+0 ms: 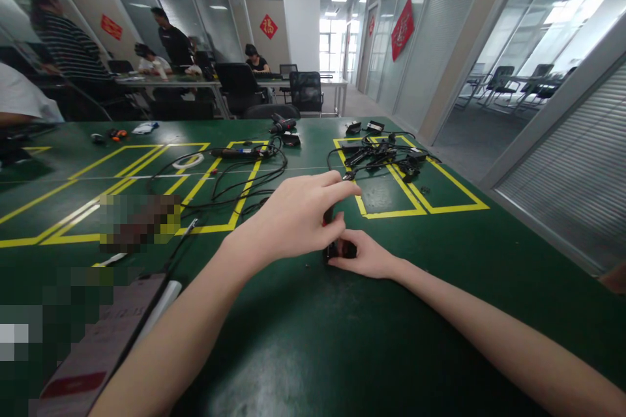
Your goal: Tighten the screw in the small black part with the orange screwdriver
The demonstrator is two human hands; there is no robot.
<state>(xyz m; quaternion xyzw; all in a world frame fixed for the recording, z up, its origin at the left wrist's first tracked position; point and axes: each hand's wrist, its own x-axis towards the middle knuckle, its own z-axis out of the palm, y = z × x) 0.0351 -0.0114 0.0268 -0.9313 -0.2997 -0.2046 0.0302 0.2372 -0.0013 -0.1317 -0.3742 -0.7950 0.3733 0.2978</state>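
Above the green table [303,339], my left hand [298,215] reaches in from the left with its thumb and fingers closed around a small dark object [330,251] that shows a bit of red. Lower and to the right, my right hand [369,254] pinches the bottom part of the same object near the tabletop. My fingers cover most of it, so its kind cannot be made out. Just beyond my left fingertips lies a cable with a metal-tipped plug [349,176].
Black cables and adapters [374,155] lie in a taped frame at the back right. A power drill [282,124], a white ring [188,161] and a corded black tool [239,152] are farther left. Papers [98,339] lie front left. Several people are beyond the table.
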